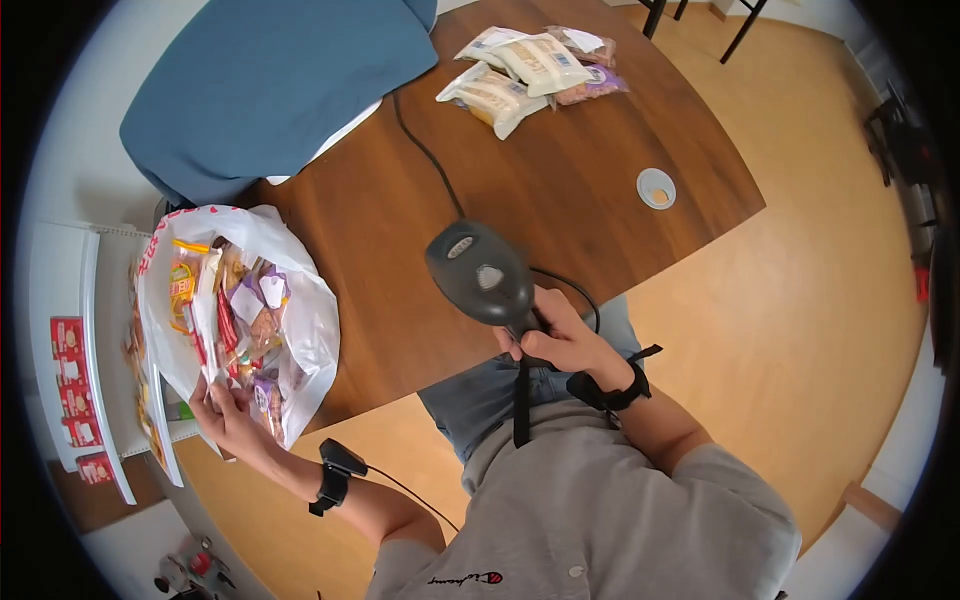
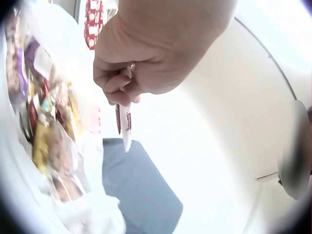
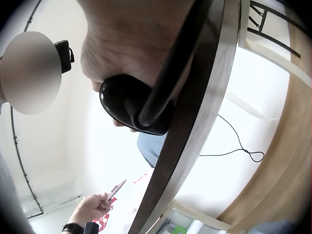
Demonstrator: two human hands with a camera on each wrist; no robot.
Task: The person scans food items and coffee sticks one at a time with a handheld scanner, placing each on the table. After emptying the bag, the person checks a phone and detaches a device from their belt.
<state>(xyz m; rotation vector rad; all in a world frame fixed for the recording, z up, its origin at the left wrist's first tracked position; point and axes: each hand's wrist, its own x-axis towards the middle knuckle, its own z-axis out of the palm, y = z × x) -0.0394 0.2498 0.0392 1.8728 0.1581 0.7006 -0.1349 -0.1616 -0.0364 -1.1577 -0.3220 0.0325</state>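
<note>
My right hand [image 1: 572, 342] grips the handle of a dark grey handheld scanner [image 1: 482, 278] over the table's near edge; in the right wrist view the scanner's black handle end [image 3: 117, 100] shows below the palm. At the near-left side of a white plastic bag [image 1: 318, 330] filled with wrapped snacks [image 1: 228, 315] is my left hand [image 1: 238, 428]. In the left wrist view its fingers [image 2: 117, 87] pinch a thin white and dark red packet [image 2: 126, 126]. The right wrist view shows this packet [image 3: 116, 189] edge-on, held up from the fingertips.
Several wrapped packages [image 1: 540, 65] lie at the wooden table's [image 1: 540, 180] far side, with a small round lid or dish [image 1: 656, 189] towards the right. A blue cloth [image 1: 280, 90] covers something at the back left. Cables cross the tabletop. Shelves with red boxes [image 1: 75, 400] stand left.
</note>
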